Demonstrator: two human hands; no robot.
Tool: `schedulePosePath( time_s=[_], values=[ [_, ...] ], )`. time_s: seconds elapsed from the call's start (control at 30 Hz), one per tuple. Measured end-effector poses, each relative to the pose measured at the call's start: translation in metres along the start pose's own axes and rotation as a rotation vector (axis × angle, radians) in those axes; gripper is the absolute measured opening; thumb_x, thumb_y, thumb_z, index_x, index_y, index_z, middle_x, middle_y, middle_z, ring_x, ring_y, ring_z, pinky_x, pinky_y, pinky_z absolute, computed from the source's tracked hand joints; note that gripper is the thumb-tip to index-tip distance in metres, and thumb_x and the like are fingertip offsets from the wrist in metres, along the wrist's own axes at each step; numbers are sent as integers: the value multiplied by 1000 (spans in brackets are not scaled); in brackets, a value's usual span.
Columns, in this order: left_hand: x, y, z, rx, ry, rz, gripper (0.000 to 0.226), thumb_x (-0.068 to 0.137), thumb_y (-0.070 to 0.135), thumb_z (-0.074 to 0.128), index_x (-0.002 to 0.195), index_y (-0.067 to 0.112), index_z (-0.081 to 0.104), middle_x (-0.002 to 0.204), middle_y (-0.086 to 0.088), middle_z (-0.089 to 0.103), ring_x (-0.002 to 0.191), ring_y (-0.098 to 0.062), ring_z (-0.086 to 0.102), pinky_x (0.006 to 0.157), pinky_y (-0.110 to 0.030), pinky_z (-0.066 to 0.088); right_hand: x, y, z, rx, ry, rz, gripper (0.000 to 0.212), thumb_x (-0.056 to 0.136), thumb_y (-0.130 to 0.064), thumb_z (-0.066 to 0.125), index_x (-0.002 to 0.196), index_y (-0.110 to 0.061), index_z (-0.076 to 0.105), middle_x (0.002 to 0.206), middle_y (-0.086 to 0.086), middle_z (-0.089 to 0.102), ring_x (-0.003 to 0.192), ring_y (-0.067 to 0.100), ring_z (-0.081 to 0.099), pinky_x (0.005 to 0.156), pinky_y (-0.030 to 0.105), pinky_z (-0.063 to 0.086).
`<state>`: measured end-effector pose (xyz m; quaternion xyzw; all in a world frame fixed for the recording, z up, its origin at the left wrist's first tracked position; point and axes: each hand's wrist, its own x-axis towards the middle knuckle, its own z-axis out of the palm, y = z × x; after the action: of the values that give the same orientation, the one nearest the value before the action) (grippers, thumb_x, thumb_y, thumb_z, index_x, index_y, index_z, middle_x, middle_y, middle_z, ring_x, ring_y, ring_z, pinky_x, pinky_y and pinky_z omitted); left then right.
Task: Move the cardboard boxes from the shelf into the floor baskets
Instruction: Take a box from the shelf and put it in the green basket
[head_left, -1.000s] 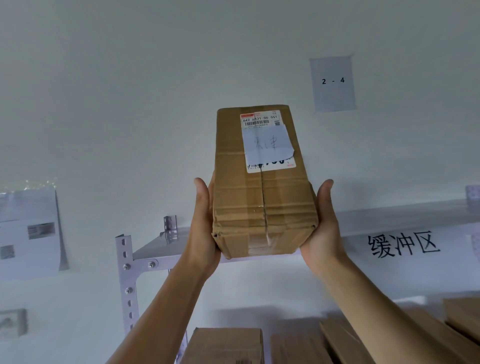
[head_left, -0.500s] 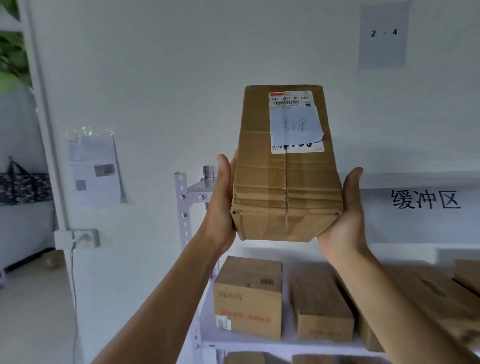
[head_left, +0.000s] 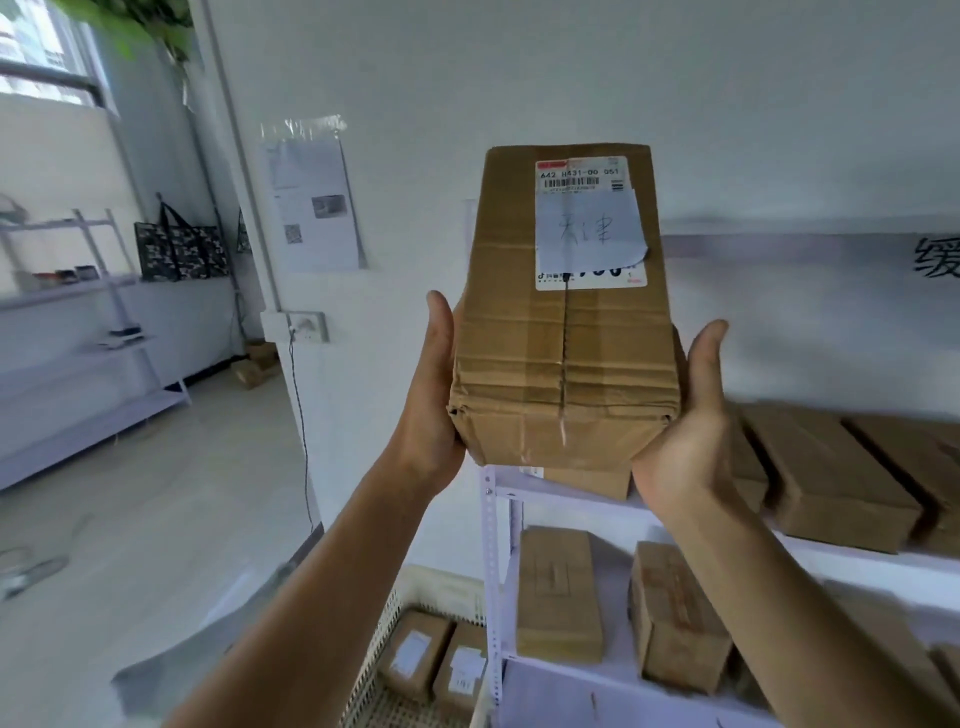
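Two palms pressed a cardboard box (head_left: 563, 358) between them, left hand (head_left: 434, 400) and right hand (head_left: 683, 441) wrapping its lower sides, before the shelf (head_left: 561, 501)

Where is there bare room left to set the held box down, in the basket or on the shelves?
Basket: bare mesh in front of its labelled boxes, nearer the camera; the rest is out of frame. Lower shelf: a narrow gap between its brown boxes and a bare front strip. Middle shelf: crowded, long boxes side by side.
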<state>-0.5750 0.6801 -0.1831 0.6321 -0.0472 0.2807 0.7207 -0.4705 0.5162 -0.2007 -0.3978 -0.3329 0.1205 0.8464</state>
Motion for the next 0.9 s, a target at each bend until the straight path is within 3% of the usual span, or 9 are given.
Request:
schedulePosePath(
  time_s=[0.07,0.13,0.27,0.4,0.57,0.73,0.9],
  values=[
    [-19,-3,-22,-7,42,-25,90,110,67,8,160,5,50,150,-18,66,144,-35,60,116,-45,51,-15,16,14,35,26,40,84,98,-72,40,157,-12,48,150,16,62,142,33,57,120,56,43],
    [-36,-6,-47,-9,72,-41,90,110,68,8,156,8,56,152,-20,64,146,-37,57,121,-50,47,-27,35,28,17,44,72,83,97,-71,43,156,-13,50,153,15,59,144,31,55,124,57,37],
    [-62,-14,-108,-10,122,-94,89,110,67,8,150,11,63,147,-15,69,145,-35,58,120,-48,47,-41,86,63,-2,35,152,60,105,-59,28,132,-29,73,133,-4,75,133,16,65,106,32,54],
    [-83,-22,-182,-33,133,-165,94,107,67,7,155,1,54,149,-23,64,146,-44,54,123,-58,41,-47,145,105,-57,15,239,60,106,-57,24,144,-27,60,146,-2,67,144,20,56,125,47,35],
    [-104,-39,-289,-37,164,-255,96,107,65,2,164,-7,31,164,-38,40,152,-53,42,127,-65,36,-53,239,160,-96,-25,383,69,106,-60,23,155,-21,51,152,1,61,148,25,50,128,53,30],
    [-121,-72,-382,-5,264,-392,89,111,60,3,161,-4,40,159,-37,47,149,-55,46,125,-73,31,-61,330,202,-103,-1,535,68,111,-59,14,159,-23,44,158,2,56,148,25,50,127,60,29],
    [-136,-115,-458,27,309,-545,83,111,66,12,162,10,45,156,-22,59,145,-43,57,124,-68,38,-66,412,221,-72,72,685,67,110,-61,17,155,-24,49,155,2,60,147,25,51,126,59,30]
  ],
)
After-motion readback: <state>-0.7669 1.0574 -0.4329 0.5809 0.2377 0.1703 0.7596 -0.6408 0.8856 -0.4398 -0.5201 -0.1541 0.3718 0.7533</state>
